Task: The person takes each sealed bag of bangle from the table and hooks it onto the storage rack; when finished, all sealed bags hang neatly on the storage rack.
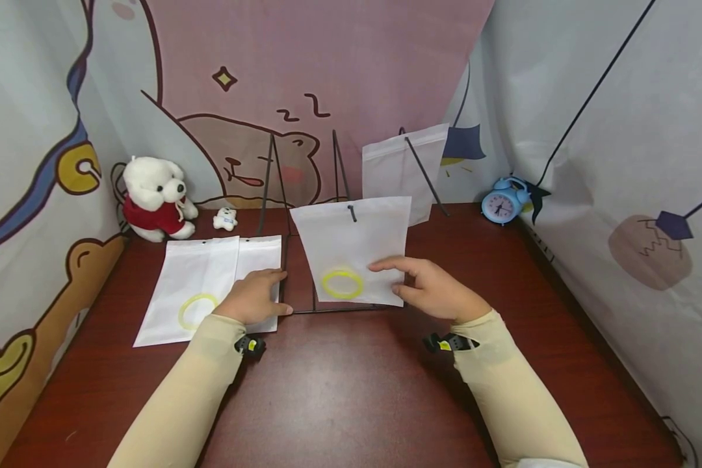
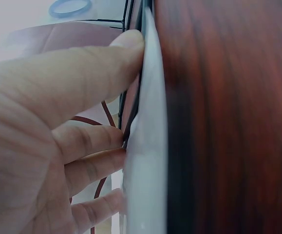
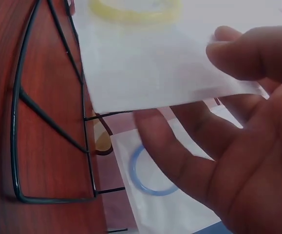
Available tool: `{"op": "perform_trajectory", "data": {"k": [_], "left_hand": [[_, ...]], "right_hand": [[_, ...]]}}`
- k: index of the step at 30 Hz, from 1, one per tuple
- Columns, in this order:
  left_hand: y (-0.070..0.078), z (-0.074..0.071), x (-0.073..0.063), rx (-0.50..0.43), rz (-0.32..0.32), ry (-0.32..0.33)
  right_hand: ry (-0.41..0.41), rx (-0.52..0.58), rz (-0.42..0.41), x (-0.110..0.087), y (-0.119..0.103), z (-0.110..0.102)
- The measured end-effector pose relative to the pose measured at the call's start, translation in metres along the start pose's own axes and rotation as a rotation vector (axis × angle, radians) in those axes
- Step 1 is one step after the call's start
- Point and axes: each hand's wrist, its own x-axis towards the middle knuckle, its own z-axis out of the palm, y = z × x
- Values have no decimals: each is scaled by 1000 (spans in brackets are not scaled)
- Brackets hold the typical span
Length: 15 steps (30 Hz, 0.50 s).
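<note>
A white flat bag (image 1: 357, 234) with a yellow ring (image 1: 342, 285) showing near its bottom hangs from a hook of the black wire rack (image 1: 336, 311). My right hand (image 1: 435, 289) is at its right edge, index finger straight across the front. In the right wrist view the bag's edge (image 3: 175, 104) runs between the thumb in front and fingers behind. My left hand (image 1: 251, 296) lies over white bags (image 1: 172, 273) on the table; a yellow ring (image 1: 195, 312) shows on one. Its thumb and spread fingers reach the rack's left base wire, beside a white edge (image 2: 153, 126) in the left wrist view.
Another white bag (image 1: 386, 166) hangs at the rack's back right; a blue ring (image 3: 153, 170) shows on it in the right wrist view. A white plush dog (image 1: 155, 195) and a small white figurine (image 1: 225, 219) stand back left. A blue alarm clock (image 1: 501, 205) stands back right.
</note>
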Motion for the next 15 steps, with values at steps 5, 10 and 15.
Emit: {"op": "perform_trajectory", "data": {"k": [5,10,15], "left_hand": [[1,0,0,6,-2,0],[1,1,0,7,3,1],[1,1,1,3,6,0]], "right_hand": [[10,44,27,0,1,0],[19,55,42,0,3,1],[39,53,47,0,5,1]]}}
